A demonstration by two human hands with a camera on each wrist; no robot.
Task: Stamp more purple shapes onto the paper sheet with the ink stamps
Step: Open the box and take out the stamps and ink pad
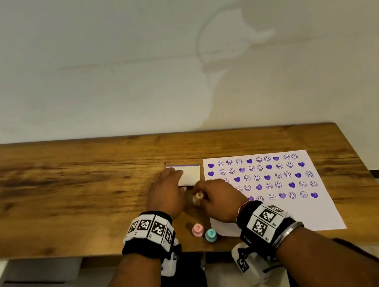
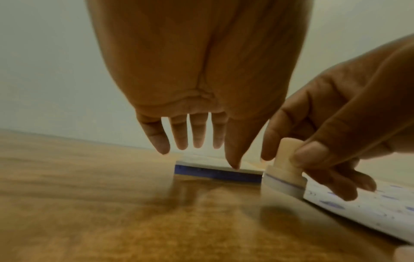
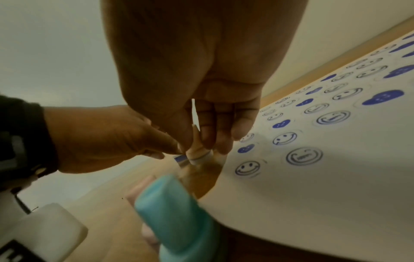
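Note:
The white paper sheet [image 1: 292, 211] lies on the right of the table and carries rows of purple hearts and smiley faces [image 3: 313, 177]. Left of it sits a flat white ink pad [image 1: 192, 175] with a purple edge [image 2: 218, 174]. My left hand [image 1: 177, 182] reaches over the pad with straight fingers, and its thumb tip touches the pad's near edge [image 2: 197, 150]. My right hand [image 1: 199, 194] pinches a small beige stamp [image 1: 197, 197] by its handle. The beige stamp [image 2: 285, 170] is upright and low at the paper's left edge, just in front of the pad [image 3: 197, 152].
A pink stamp [image 1: 197, 230] and a teal stamp [image 1: 211, 235] stand upright near the table's front edge, just left of the paper; in the right wrist view the teal stamp [image 3: 177, 212] looms close. A wooden table [image 1: 67, 186] runs left, and a plain wall stands behind.

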